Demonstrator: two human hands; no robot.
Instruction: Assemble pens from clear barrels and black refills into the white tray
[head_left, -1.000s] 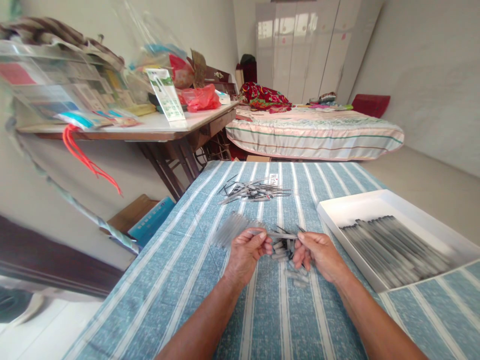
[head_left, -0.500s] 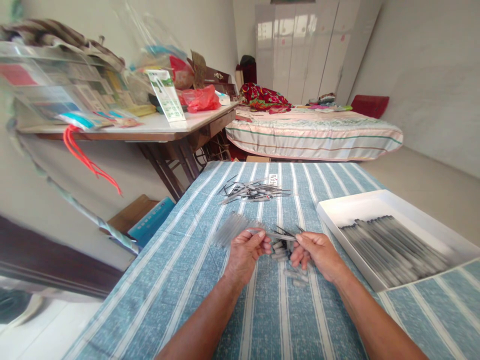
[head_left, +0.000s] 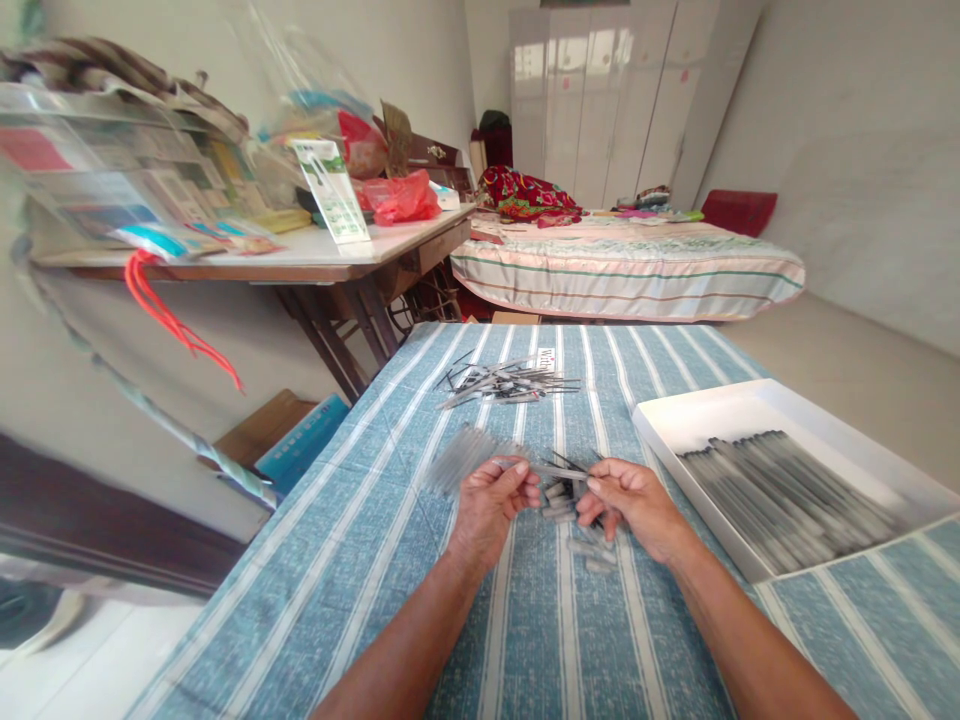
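Between my two hands is a slim translucent pen barrel (head_left: 553,471), lying nearly level. My left hand (head_left: 495,498) pinches its left end between thumb and forefinger. At its right end my right hand (head_left: 628,503) is closed, thumb against forefinger. Under and behind the fingers sits a small heap of grey and black pen caps (head_left: 559,498), partly hidden. A few clear caps (head_left: 594,552) lie nearer to me. Beside my left hand rests a row of clear pen barrels (head_left: 465,455). Farther back is a loose pile of thin dark pen refills (head_left: 510,383).
On the right, a white box (head_left: 720,400) holds many grey pens (head_left: 787,490) side by side. A striped blue cloth (head_left: 405,620) covers the table. To the left stands a desk (head_left: 300,255) with bags and a clear bin. A bed (head_left: 630,265) is behind.
My right hand has shifted slightly left, towards my left hand, along the barrel. My left hand has hardly moved.
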